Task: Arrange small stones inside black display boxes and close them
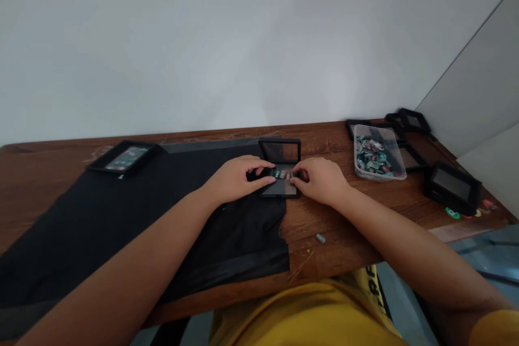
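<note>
A small black display case (279,192) lies open, its clear-windowed lid (280,150) raised at the back. Inside it is a short row of small shiny pieces (283,174), greenish and reddish, too small to name surely. My left hand (242,177) reaches in from the left, thumb and forefinger bent around that end of the row. From the other side, my right hand (320,179) has its thumb and forefinger tips at the right end of the row. Both hands are closed in loose pinches on the pieces, with the remaining fingers curled and partly hidden.
A clear plastic tub (380,172) of similar pieces stands right, among several black cases (453,186). Another black case (125,158) lies left on the black cloth (121,216). One loose grey piece (320,238) rests near the wooden table's (344,251) front edge. A wall rises behind.
</note>
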